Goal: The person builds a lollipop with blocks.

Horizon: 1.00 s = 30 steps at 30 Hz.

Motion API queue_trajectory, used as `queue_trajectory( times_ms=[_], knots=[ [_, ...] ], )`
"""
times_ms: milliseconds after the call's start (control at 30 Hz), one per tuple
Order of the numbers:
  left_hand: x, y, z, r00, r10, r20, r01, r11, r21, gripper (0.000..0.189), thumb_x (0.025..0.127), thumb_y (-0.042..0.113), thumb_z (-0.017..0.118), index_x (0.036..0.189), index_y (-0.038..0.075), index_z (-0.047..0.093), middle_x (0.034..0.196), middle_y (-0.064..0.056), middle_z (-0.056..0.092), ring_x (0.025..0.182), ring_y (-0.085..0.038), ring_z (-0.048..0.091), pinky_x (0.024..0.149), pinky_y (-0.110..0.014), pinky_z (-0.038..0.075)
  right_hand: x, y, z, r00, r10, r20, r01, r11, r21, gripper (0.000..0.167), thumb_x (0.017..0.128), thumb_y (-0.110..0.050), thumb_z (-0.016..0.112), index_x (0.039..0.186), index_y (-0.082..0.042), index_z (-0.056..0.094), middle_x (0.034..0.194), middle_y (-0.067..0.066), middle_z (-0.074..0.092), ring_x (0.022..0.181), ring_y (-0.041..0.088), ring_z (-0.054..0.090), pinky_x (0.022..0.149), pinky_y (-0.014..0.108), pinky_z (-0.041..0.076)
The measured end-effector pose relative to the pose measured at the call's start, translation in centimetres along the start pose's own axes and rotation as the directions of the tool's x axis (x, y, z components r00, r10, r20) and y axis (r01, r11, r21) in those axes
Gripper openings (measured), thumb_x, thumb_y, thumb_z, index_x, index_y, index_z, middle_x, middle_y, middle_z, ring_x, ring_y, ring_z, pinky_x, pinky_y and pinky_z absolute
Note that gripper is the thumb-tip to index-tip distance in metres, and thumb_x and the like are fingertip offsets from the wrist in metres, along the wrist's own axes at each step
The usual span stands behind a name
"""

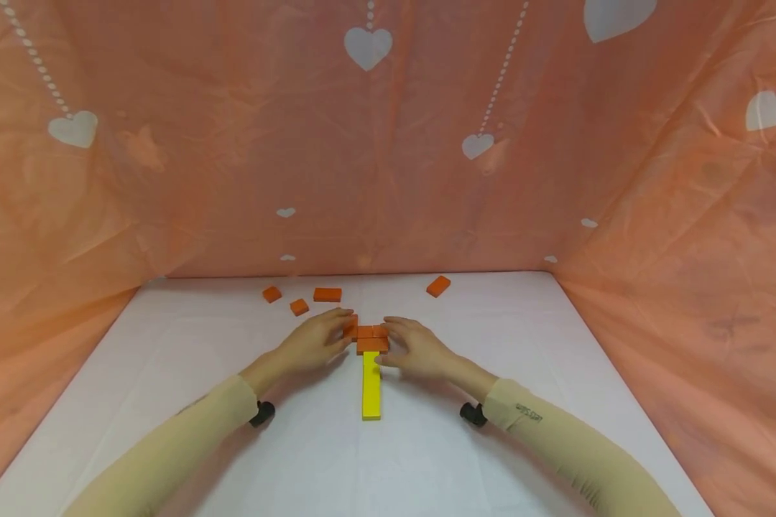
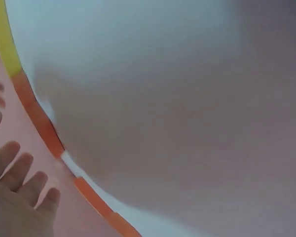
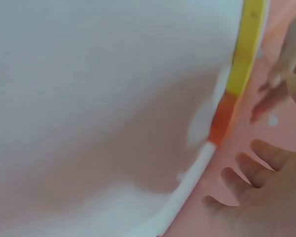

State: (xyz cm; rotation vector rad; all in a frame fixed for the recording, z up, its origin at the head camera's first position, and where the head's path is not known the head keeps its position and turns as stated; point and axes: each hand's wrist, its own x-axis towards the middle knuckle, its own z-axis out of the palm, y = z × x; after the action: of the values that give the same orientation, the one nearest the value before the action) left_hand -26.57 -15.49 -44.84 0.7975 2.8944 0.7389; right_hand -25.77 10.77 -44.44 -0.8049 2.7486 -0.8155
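In the head view, a yellow strip (image 1: pixel 371 391) lies lengthwise on the table, pointing away from me. At its far end orange blocks (image 1: pixel 371 346) lie flat, edge to edge. Another orange block (image 1: pixel 350 328) sits at the left of that group, partly behind the fingers of my left hand (image 1: pixel 312 340); that hand's fingers and thumb are spread around it. My right hand (image 1: pixel 420 347) is at the group's right side, its fingertips at the orange edge and its thumb overlapping the top of the yellow strip. Both wrist views show loosely extended fingers.
Farther back on the white table (image 1: pixel 168 345) lie loose orange pieces: two small blocks (image 1: pixel 271 294) and a longer block (image 1: pixel 327 295) on the left, one block (image 1: pixel 438 286) on the right. A pinkish-orange curtain (image 1: pixel 362 179) with white hearts encloses the back and sides.
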Motion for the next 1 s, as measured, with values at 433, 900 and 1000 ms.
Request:
queue_trajectory(
  times_ms=[433, 900, 1000],
  knots=[
    [-1.1, 3.3, 1.8, 0.987, 0.082, 0.141, -0.114, 0.965, 0.234, 0.078, 0.101, 0.052, 0.058, 0.161, 0.007, 0.038, 0.171, -0.009, 0.026, 0.156, -0.035, 0.027, 0.124, -0.058, 0.024, 2.8, 6.7, -4.4, 0.944, 0.125, -0.306, -0.086, 0.987, 0.137, 0.064, 0.099, -0.027, 0.07, 0.151, 0.002, 0.048, 0.155, 0.022, 0.049, 0.144, 0.042, 0.045, 0.12, 0.057, 0.034],
    [-0.8, 4.7, 2.6, 0.966, 0.037, 0.257, -0.105, 0.961, 0.256, 0.086, 0.1, 0.064, 0.051, 0.165, 0.014, 0.029, 0.173, -0.008, 0.019, 0.159, -0.034, 0.018, 0.125, -0.061, 0.018, 5.4, 11.6, -6.2, 0.924, 0.287, -0.253, -0.301, 0.953, -0.02, 0.059, 0.098, -0.028, 0.069, 0.145, 0.004, 0.053, 0.151, 0.026, 0.05, 0.138, 0.044, 0.049, 0.117, 0.056, 0.039],
    [-0.6, 4.7, 2.6, 0.962, 0.021, 0.274, -0.097, 0.959, 0.266, 0.087, 0.099, 0.066, 0.05, 0.166, 0.014, 0.028, 0.173, -0.007, 0.018, 0.159, -0.033, 0.016, 0.126, -0.06, 0.018, 5.8, 12.2, -6.2, 0.923, 0.3, -0.24, -0.315, 0.949, -0.027, 0.064, 0.098, -0.029, 0.069, 0.148, 0.004, 0.05, 0.152, 0.026, 0.05, 0.138, 0.044, 0.049, 0.116, 0.056, 0.04]
  ],
)
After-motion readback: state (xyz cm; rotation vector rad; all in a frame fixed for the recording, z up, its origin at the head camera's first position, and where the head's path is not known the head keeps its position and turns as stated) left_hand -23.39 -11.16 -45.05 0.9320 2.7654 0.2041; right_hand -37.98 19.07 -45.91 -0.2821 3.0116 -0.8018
